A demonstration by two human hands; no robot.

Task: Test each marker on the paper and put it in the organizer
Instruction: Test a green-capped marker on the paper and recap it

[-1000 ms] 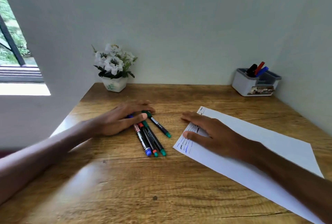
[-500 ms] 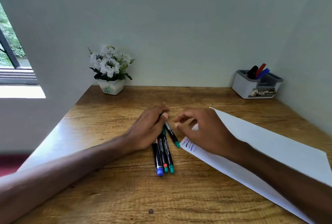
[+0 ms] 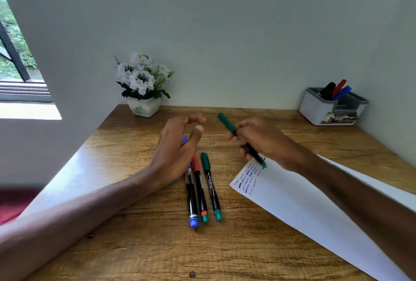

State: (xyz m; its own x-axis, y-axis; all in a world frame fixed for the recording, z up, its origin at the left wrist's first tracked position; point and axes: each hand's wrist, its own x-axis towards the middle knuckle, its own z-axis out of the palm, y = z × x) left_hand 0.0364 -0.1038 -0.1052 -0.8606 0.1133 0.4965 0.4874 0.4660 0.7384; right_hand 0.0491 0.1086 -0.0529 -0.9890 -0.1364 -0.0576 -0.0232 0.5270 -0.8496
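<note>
Hands had parted: the right hand (image 3: 263, 143) now gripped a green marker (image 3: 226, 122) lifted from the bench (image 3: 135, 247), the left hand (image 3: 177, 154) hovered slack-fingered. On the paper (image 3: 304, 208), scribbles (image 3: 248, 179) were illegible.

Wooden surface (image 3: 139, 247) is boxed in by pale grey-green walls (image 3: 225, 33). Daylight is admitted by a window (image 3: 13, 55) at far left. A flower pot (image 3: 144, 107) is set at the back.

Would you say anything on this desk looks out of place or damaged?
Nothing stands out: the loose markers lie side by side on the desk, the paper lies flat, and the organizer stands upright.
</note>
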